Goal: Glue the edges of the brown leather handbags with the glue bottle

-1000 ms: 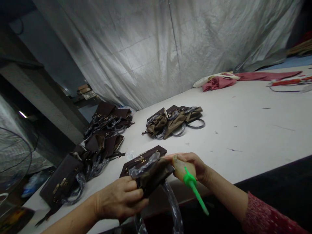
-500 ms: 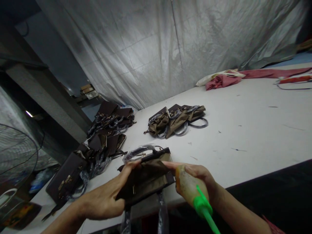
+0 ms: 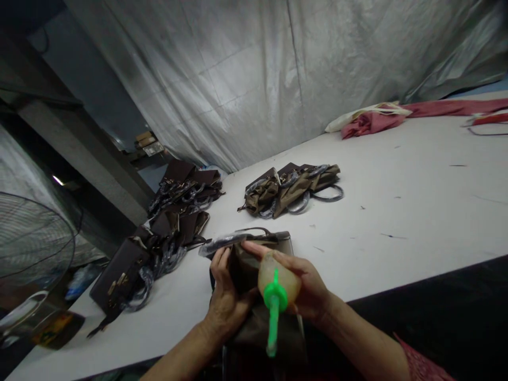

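Grip: bag (image 3: 278, 241) is clasped by left hand (image 3: 226, 301), with thumb and fingers closed on its opened mouth. Bottle (image 3: 280, 278) is clenched in right hand (image 3: 311, 291), whose fingertips also rest on the bag's upper edge. Nozzle (image 3: 273, 323), green, is pointed to 6 o'clock, away from the bag.

Position: bag is held at the near edge of table (image 3: 397, 211), partly over it, with its plastic-wrapped handle at 11 o'clock of the hands.

Handling, as judged: the mouth is best spread wide and steadied by the left hand before the nozzle is turned to it. The bottle should be squeezed lightly, tip close to the seam, so that nothing is smeared on the outer face.

Surroundings:
- olive pile (image 3: 291, 185) at 12 o'clock
- dark pile (image 3: 174, 211) at 10 o'clock
- cloth (image 3: 369, 123), pink, at 1 o'clock
- fan (image 3: 32, 243) at 9 o'clock

Markings: no brand, label or writing can be read on bottle or bags; only gold-coloured fittings are seen.
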